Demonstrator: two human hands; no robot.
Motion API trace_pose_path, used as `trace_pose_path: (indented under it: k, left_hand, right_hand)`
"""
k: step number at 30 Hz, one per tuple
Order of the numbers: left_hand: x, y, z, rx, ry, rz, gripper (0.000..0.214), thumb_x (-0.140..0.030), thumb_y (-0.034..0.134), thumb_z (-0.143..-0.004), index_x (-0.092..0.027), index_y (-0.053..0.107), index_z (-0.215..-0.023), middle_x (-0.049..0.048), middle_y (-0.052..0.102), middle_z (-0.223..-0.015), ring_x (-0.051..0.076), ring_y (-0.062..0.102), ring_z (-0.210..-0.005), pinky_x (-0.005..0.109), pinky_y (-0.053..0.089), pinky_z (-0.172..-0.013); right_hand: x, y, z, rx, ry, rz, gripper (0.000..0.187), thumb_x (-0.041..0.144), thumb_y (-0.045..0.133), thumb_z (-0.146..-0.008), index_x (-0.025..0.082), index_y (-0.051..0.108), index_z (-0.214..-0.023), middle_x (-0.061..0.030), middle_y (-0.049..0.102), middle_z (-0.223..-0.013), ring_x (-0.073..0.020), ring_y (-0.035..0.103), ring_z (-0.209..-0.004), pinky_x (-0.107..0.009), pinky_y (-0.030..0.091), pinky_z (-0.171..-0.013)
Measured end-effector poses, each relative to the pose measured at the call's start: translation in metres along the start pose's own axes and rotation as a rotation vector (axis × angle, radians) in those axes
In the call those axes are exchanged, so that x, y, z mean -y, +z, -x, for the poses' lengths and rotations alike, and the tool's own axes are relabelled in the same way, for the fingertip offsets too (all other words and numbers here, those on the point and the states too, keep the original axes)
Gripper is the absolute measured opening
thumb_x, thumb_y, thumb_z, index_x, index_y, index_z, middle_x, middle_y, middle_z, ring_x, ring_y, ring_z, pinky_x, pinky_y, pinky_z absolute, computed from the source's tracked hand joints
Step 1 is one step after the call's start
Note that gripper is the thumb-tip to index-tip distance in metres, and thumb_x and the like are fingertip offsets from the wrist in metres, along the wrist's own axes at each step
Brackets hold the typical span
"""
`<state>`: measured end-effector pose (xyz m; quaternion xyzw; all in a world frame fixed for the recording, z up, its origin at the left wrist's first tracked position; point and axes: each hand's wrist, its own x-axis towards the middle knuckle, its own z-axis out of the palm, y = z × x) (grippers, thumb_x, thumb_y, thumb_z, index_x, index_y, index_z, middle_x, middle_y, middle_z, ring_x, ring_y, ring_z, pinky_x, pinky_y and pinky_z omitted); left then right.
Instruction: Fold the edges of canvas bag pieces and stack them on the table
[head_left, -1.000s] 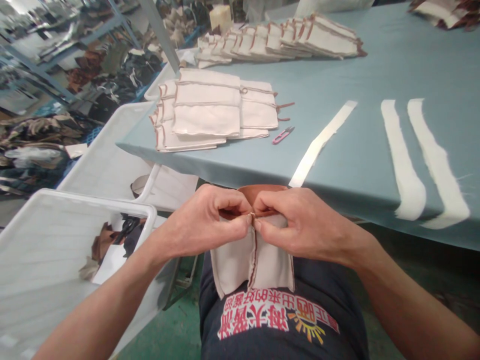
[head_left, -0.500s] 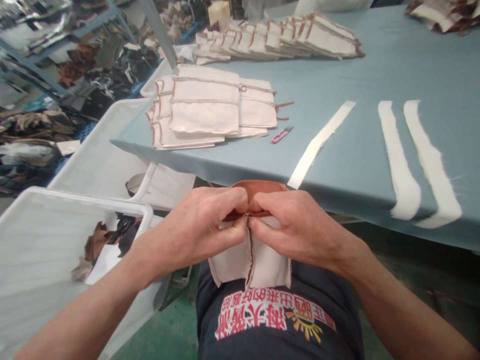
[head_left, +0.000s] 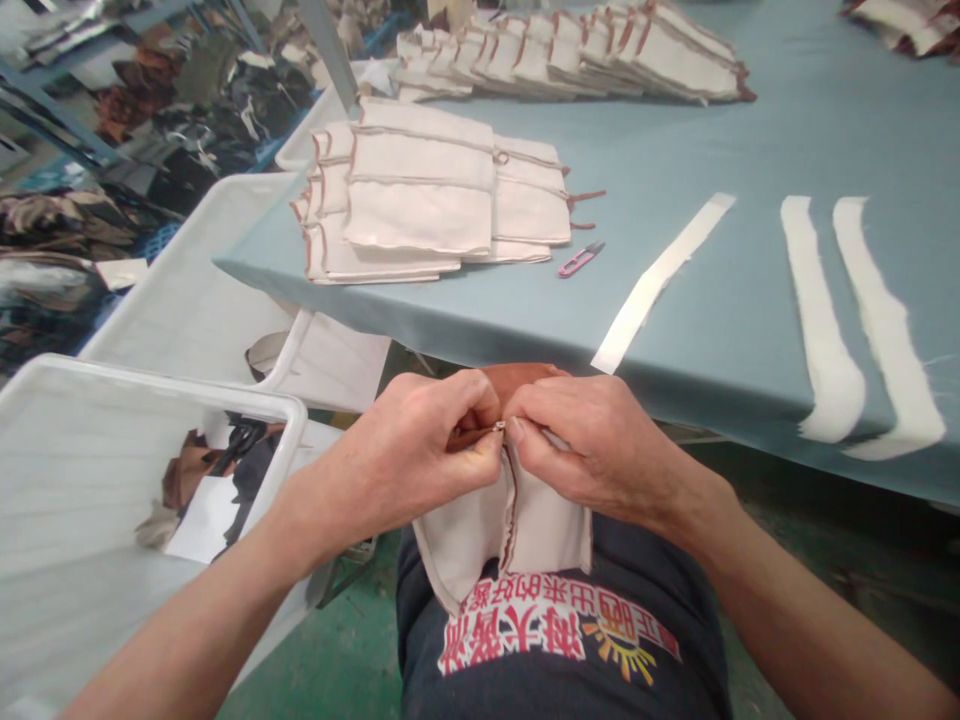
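Between my hands, in front of my body, is a sewn piece [head_left: 551,515] of off-white cloth with brown leather at its top. My left hand [head_left: 431,430] pinches its upper edge from the left. My right hand [head_left: 581,430] pinches the same edge from the right, thumb and forefinger close to the left fingertips. A small metal bit, perhaps a zip end, shows between the fingertips. A brown-edged seam runs down the cloth below them. Brown leather [head_left: 521,378] rises behind my fingers, near the table edge. My fingers hide most of the gripped edge.
On the blue-green table [head_left: 675,150] lie a stack of off-white sewn pieces [head_left: 420,215], pink thread snips [head_left: 581,260], a pale strip [head_left: 664,285] and two more strips at right. A row of pieces [head_left: 570,60] lies behind. White bins [head_left: 150,400] with scraps stand at left.
My fingertips have shifted slightly along the edge, and the small metal bit shows more clearly. The cloth's lower left corner hangs lower. The whole view has tilted slightly.
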<state>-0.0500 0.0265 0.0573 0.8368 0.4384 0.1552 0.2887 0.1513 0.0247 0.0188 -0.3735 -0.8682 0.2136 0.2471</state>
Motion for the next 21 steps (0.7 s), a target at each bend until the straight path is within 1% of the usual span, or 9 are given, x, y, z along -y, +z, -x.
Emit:
trace_pose_path:
  k: [3,5,8,11,15,18,21]
  left_hand:
    - [0.0,-0.004,-0.001,0.03,0.035,-0.071,0.01,-0.011,0.053,-0.078,-0.019,0.05,-0.073,-0.0083,0.043,-0.058,0.008,0.036,-0.053,0.023,0.025,-0.052]
    - [0.0,-0.004,0.0,0.029,0.074,-0.122,0.01,-0.011,0.052,-0.076,-0.019,0.047,-0.071,-0.0072,0.045,-0.059,0.008,0.037,-0.053,0.024,0.025,-0.053]
    - [0.003,-0.001,0.003,-0.032,0.147,-0.154,0.011,-0.011,0.051,-0.076,-0.019,0.046,-0.07,-0.0061,0.048,-0.061,0.009,0.039,-0.054,0.024,0.026,-0.054]
    - [0.007,0.002,0.007,-0.087,0.222,-0.16,0.013,-0.007,0.05,-0.078,-0.019,0.048,-0.073,-0.0053,0.05,-0.064,0.009,0.04,-0.054,0.024,0.027,-0.053]
    - [0.011,0.003,0.012,-0.088,0.305,-0.198,0.017,-0.005,0.049,-0.086,-0.018,0.052,-0.076,-0.0021,0.055,-0.069,0.01,0.044,-0.058,0.026,0.029,-0.054]
    - [0.012,0.001,0.016,-0.066,0.366,-0.273,0.018,-0.008,0.048,-0.093,-0.017,0.057,-0.081,0.0022,0.062,-0.074,0.013,0.053,-0.063,0.028,0.033,-0.056]
    - [0.013,-0.003,0.02,-0.039,0.397,-0.352,0.018,-0.009,0.048,-0.096,-0.016,0.061,-0.086,0.0047,0.067,-0.078,0.014,0.056,-0.064,0.03,0.032,-0.054]
  right_hand:
    - [0.002,0.0,-0.002,0.029,0.008,-0.026,0.027,0.018,0.041,-0.094,0.017,0.059,-0.073,-0.0057,0.067,-0.07,-0.0167,0.059,-0.066,-0.03,0.038,-0.066]
    - [0.003,0.0,-0.003,0.044,0.03,-0.087,0.02,0.018,0.045,-0.09,0.017,0.06,-0.075,-0.006,0.069,-0.073,-0.0172,0.061,-0.069,-0.029,0.04,-0.067]
    - [0.004,0.001,-0.006,0.018,0.063,-0.187,0.01,0.017,0.051,-0.081,0.018,0.058,-0.074,-0.0038,0.069,-0.073,-0.0161,0.059,-0.068,-0.028,0.041,-0.066]
    - [0.004,0.002,-0.007,0.003,0.093,-0.257,0.009,0.015,0.052,-0.078,0.019,0.056,-0.071,-0.0014,0.065,-0.07,-0.0143,0.055,-0.066,-0.027,0.039,-0.064]
    - [0.004,0.002,-0.008,0.004,0.127,-0.312,0.01,0.013,0.052,-0.076,0.019,0.053,-0.068,0.0016,0.057,-0.065,-0.012,0.049,-0.061,-0.026,0.034,-0.06]
    - [0.005,0.002,-0.007,0.023,0.164,-0.442,0.01,0.013,0.052,-0.074,0.019,0.05,-0.067,0.0038,0.053,-0.063,-0.0101,0.045,-0.058,-0.024,0.032,-0.055]
    - [0.006,0.004,-0.004,0.064,0.225,-0.641,0.008,0.015,0.052,-0.075,0.019,0.051,-0.068,0.0049,0.051,-0.062,-0.0091,0.044,-0.056,-0.021,0.033,-0.051]
